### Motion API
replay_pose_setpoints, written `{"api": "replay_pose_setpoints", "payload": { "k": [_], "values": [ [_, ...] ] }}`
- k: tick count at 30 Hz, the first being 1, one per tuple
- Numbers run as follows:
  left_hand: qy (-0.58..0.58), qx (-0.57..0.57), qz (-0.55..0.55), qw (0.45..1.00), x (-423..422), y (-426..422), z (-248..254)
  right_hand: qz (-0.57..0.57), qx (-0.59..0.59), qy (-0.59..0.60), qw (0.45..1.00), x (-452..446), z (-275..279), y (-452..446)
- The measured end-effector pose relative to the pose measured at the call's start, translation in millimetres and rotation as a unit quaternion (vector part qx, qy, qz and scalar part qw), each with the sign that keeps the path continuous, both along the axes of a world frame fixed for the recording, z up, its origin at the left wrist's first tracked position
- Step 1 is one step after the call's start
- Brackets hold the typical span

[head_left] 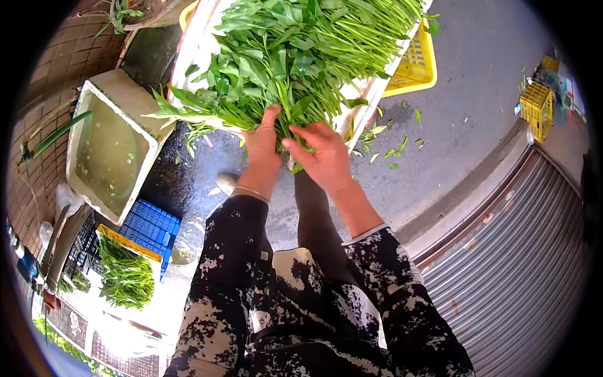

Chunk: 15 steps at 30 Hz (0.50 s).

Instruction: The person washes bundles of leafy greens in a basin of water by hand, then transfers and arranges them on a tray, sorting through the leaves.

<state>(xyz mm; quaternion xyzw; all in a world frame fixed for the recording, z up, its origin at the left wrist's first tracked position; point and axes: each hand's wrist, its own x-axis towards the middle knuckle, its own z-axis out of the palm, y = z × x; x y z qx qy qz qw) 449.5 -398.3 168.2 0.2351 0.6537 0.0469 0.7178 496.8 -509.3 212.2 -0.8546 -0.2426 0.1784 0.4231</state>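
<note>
A big heap of leafy greens with long thin stems, which look like water spinach [295,56], lies on a white board or box lid [204,44] in front of me. At its near edge my left hand [264,141] is closed around a few stems, thumb on top and pointing up. Just to the right, my right hand [323,154] has its thumb and index finger bent in a pinch at the same greens. Leaves cover parts of the fingers, so the exact grip of the right hand is partly hidden.
Yellow crates [414,66] support the board. On the left stands a white foam box [119,81] of water with a green hose [59,138]. Below it are a blue crate [151,226] and a basket of greens [125,273]. Fallen leaves [392,151] litter the ground; a roller shutter [509,264] is right.
</note>
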Motion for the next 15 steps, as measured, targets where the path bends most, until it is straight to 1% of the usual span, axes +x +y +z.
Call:
{"api": "replay_pose_setpoints", "payload": {
  "k": [1,2,3,4,5,6,7,8,10,11,12,13,14,15],
  "values": [
    [0.001,-0.026,0.019,0.999,0,2,3,-0.018,0.012,0.083,0.996,4,4,-2],
    [-0.004,-0.027,0.038,0.999,1,0,6,-0.123,0.017,0.157,0.98,11,-1,-7],
    [-0.002,-0.027,0.039,0.999,0,-1,6,-0.215,0.055,0.186,0.957,22,-9,-9],
    [0.009,-0.022,0.039,0.999,-1,-1,5,-0.244,-0.01,0.083,0.966,36,-7,-6],
    [0.019,-0.015,0.038,0.999,-1,-1,4,-0.245,-0.009,0.083,0.966,47,-19,-7],
    [0.019,-0.014,0.038,0.999,-2,-1,3,-0.216,-0.038,0.069,0.973,55,-36,-11],
    [0.007,-0.01,0.024,1.0,-3,-1,2,-0.186,-0.067,0.056,0.979,59,-43,-10],
    [-0.004,-0.006,0.01,1.0,-5,-1,1,-0.186,-0.067,0.058,0.978,58,-50,-8],
    [-0.001,0.012,-0.009,1.0,-8,-3,-3,-0.129,-0.178,0.127,0.967,52,-50,8],
    [-0.002,0.029,-0.029,0.999,-7,-5,-6,-0.117,-0.177,0.094,0.973,41,-43,11],
    [0.024,-0.003,-0.035,0.999,0,-1,10,-0.121,-0.164,0.116,0.972,33,-51,9],
    [0.025,-0.003,-0.035,0.999,7,-3,15,-0.125,-0.152,0.139,0.971,27,-55,8],
    [0.049,0.046,-0.071,0.995,13,-6,20,-0.125,-0.152,0.14,0.97,26,-58,4],
    [0.075,0.095,-0.106,0.987,14,-7,20,-0.102,-0.171,0.103,0.975,29,-52,2]
  ]
}}
